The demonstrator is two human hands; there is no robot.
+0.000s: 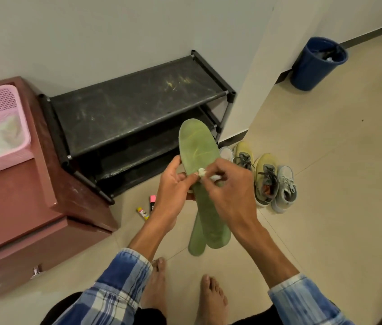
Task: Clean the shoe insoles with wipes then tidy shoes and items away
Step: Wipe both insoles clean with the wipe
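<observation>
My left hand [174, 184] grips two green insoles around their middle, holding them above the floor. The top insole [199, 151] points toward the shoe rack; the second insole [197, 240] shows only its heel end beneath it. My right hand [230, 184] pinches a small crumpled white wipe [201, 171] and presses it onto the top insole's middle. On the floor to the right stand two yellow sneakers [265, 177] and a grey sneaker [285, 188]; a white shoe [226, 153] peeks out behind the insole.
A black shoe rack [136, 106] stands against the wall. Left of it is a maroon cabinet [44, 195] with a pink basket [0, 127] on top. A blue bin [316, 63] sits far right. A glue stick [143, 212] and a pink-capped item [152, 201] lie on the floor.
</observation>
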